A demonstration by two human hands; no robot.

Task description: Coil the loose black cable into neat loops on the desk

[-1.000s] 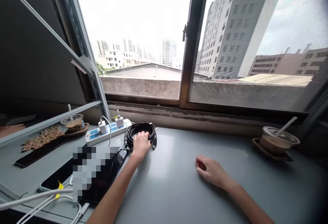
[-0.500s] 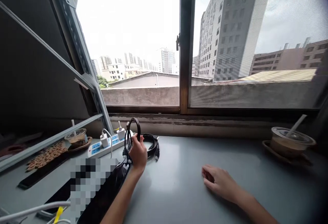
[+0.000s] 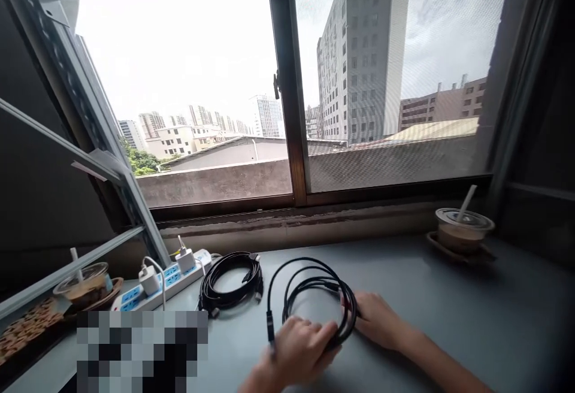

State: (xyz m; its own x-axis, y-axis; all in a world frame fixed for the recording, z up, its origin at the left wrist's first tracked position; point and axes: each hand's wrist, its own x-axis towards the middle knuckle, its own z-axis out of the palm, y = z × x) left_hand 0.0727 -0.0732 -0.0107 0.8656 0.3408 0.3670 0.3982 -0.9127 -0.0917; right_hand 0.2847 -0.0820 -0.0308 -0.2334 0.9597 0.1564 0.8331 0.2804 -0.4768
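Grey worktop (image 3: pixel 449 321) under a wide window (image 3: pixel 287 111), seen now from further right and lower than a second ago. Largest change: one black cable coil (image 3: pixel 314 297) lifted off the stack near the power strip (image 3: pixel 157 282) and carried to the middle of the worktop, close to the body. Now lying flat there, one loose end with its plug trailing down the left side. Second black cable coil (image 3: pixel 231 279) left behind just beside the power strip, so two coils apart where one pile sat before.

Left hand (image 3: pixel 299 354) down on the near edge of the moved coil, fingers curled over the strands; grip looks partly closed on the cable, though whether pinching or only pressing cannot be told. Right hand (image 3: pixel 380 321), flat and idle on the worktop a second ago, now brought in against the coil's right edge, fingertips touching or hooking the loops, palm low, grip loose.

Judged from this: coil separated and brought into reach of both hands.

Further off, an iced drink with straw (image 3: pixel 462 228) at the right, another cup (image 3: pixel 85 285) at the left.
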